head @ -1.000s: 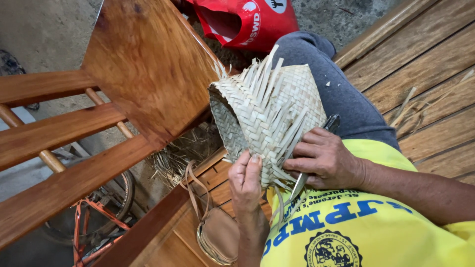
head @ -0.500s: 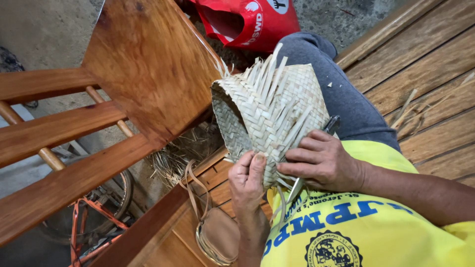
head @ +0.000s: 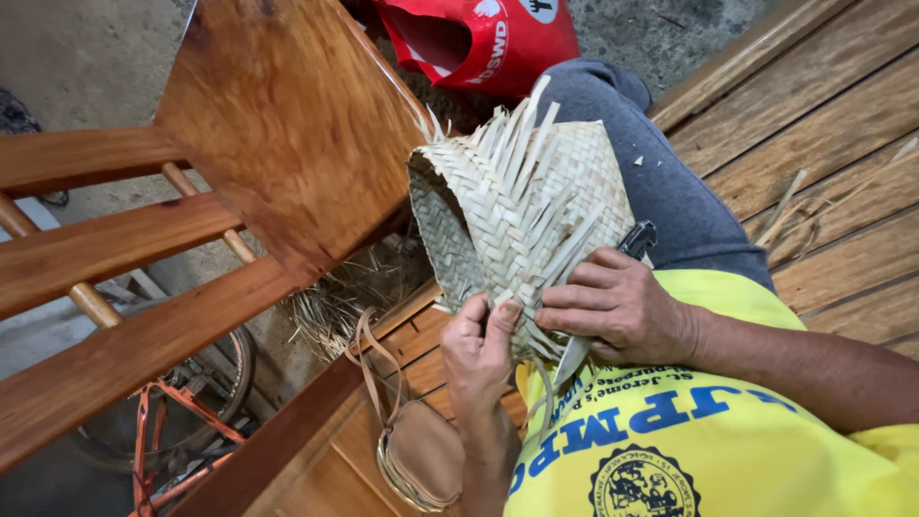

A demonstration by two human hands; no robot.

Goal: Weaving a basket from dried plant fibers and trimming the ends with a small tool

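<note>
At frame centre, the left hand (head: 481,347) pinched a strip at the lower edge of the woven basket (head: 522,220); the right hand (head: 620,308) gripped its right side alongside a knife (head: 601,306). Both had barely shifted since 1 second earlier.

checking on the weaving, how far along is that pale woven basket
Done: the pale plaited-leaf basket already has closed woven walls and an open mouth. In hand: the left hand pinches a strip at its edge; the right hand steadies it while gripping a dark-handled knife. Left: many loose strip ends stick out untrimmed.
</note>
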